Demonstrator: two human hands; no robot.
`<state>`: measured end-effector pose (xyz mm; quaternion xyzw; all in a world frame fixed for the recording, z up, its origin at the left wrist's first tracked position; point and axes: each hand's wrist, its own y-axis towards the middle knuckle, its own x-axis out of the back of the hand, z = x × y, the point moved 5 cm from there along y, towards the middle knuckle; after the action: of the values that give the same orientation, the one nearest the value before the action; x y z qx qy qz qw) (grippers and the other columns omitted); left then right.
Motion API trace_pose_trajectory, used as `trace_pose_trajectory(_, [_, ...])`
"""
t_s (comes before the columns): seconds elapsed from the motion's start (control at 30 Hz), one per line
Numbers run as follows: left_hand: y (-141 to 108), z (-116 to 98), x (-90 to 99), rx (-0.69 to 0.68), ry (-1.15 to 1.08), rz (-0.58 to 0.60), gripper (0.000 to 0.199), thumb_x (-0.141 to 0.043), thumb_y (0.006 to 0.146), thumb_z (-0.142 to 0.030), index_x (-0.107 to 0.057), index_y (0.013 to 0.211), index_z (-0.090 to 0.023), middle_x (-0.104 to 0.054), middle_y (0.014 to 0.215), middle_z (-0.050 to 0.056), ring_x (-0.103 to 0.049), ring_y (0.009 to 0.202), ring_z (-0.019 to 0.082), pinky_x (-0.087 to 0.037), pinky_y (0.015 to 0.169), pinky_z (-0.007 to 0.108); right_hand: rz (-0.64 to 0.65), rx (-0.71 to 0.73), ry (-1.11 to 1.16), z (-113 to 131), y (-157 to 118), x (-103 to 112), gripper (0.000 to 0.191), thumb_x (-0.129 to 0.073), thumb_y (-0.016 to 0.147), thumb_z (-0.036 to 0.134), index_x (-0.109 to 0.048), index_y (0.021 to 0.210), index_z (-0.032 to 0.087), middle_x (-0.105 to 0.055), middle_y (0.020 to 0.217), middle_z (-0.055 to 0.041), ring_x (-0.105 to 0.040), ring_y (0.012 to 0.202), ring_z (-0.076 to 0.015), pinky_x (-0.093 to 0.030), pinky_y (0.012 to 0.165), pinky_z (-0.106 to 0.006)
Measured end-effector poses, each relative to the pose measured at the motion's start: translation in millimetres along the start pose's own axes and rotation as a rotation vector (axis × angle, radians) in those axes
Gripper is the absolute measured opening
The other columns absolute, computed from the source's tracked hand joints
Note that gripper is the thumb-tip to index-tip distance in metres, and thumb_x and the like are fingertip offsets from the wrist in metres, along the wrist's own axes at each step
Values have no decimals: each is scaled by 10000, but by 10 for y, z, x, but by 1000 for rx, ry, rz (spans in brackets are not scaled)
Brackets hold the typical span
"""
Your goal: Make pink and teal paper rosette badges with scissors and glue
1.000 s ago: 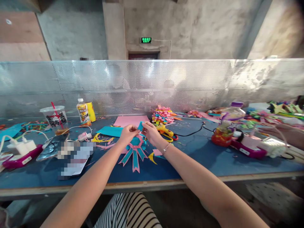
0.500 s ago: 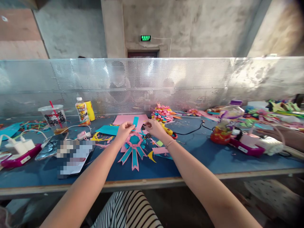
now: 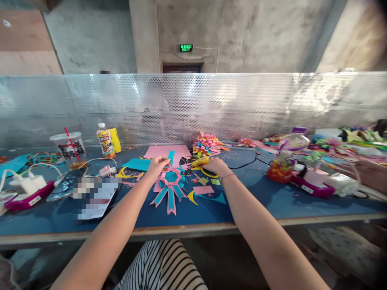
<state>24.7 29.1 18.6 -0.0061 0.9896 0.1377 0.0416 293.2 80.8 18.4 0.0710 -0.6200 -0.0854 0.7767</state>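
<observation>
My left hand (image 3: 159, 166) pinches a narrow blue paper strip (image 3: 171, 156), which stands up from its fingertips. Just below lies a pink and blue paper rosette (image 3: 171, 177), with forked ribbon tails (image 3: 171, 200) spread toward me. To its right, my right hand (image 3: 215, 166) is closed around a yellow hot glue gun (image 3: 199, 161); its nozzle points left, toward the strip. The fingers partly hide the gun's handle. A yellow curved piece (image 3: 208, 173) shows under that hand, its kind unclear.
Behind the hands lie pink sheets (image 3: 166, 151), a blue sheet (image 3: 137, 164) and a pile of rosettes (image 3: 207, 143). A phone (image 3: 99, 199), a cup (image 3: 70, 149) and a drink bottle (image 3: 105, 141) stand left. A jug of red liquid (image 3: 282, 165) and a power strip (image 3: 313, 186) sit right.
My right hand has left the spot beside the strip, moved right and down, and taken hold of the yellow glue gun. My left hand still pinches the strip.
</observation>
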Motion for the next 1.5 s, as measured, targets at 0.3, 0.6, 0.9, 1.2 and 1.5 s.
trace_pose_trajectory(0.3, [-38, 36, -51, 219, -282, 69, 206, -683, 630, -244, -542, 749, -150, -640, 655, 27, -561, 486, 88, -477, 499, 217, -522, 225, 105, 305, -173, 411, 540, -482, 783, 432, -421, 1197, 91, -572, 1104, -177, -557, 985, -282, -442, 785, -350])
trace_pose_trajectory(0.6, [-82, 37, -103, 223, -55, 122, 186, -691, 601, -247, -558, 682, -144, -627, 622, 14, -526, 457, 74, -385, 440, 186, -645, 525, 130, 494, -285, 489, 429, -440, 835, 387, -430, 1153, 99, -542, 1095, -182, -522, 1015, -279, -447, 814, -378])
trace_pose_trajectory(0.9, [-92, 28, -117, 164, 63, 134, 258, -708, 553, -332, -555, 663, -157, -553, 561, -27, -514, 482, 80, -387, 466, 198, -618, 539, 11, 538, -327, 512, 301, -443, 837, 320, -464, 1073, 134, -562, 1042, -159, -546, 930, -273, -455, 747, -358])
trace_pose_trajectory(1.2, [-83, 31, -115, 167, 41, 128, 279, -710, 544, -344, -553, 678, -156, -578, 598, -10, -518, 495, 82, -386, 473, 196, -621, 523, 0, 524, -318, 505, 311, -423, 841, 302, -455, 1102, 136, -559, 1060, -154, -546, 919, -271, -445, 752, -358])
trace_pose_trajectory(1.5, [-26, 39, -46, 135, 15, 84, 254, -707, 562, -334, -571, 676, -152, -613, 633, 12, -532, 493, 89, -383, 456, 198, -554, 503, 7, 509, -311, 519, 293, -429, 837, 277, -458, 1097, 144, -548, 1081, -147, -526, 974, -267, -423, 814, -354])
